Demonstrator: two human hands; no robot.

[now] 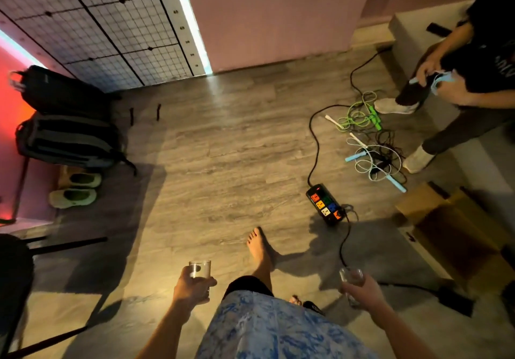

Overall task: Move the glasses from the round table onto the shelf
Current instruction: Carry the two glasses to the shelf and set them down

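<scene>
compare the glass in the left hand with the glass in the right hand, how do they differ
The left-hand glass is held upright and looks sharp, its rim clear above the left hand. The right-hand glass tilts a little and is blurred, so its outline is harder to read. It also sits lower in the view, in the right hand. Both are clear tumblers that look empty, each gripped around the lower body.

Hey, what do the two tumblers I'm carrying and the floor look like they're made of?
The left tumbler and the right tumbler look like clear glass: the floor and fingers show through their walls. Clear plastic can't be ruled out. Each hand, left hand and right hand, has its grip closed around one. The floor looks like grey wood-grain plank, probably laminate or vinyl, with a slight sheen.
</scene>
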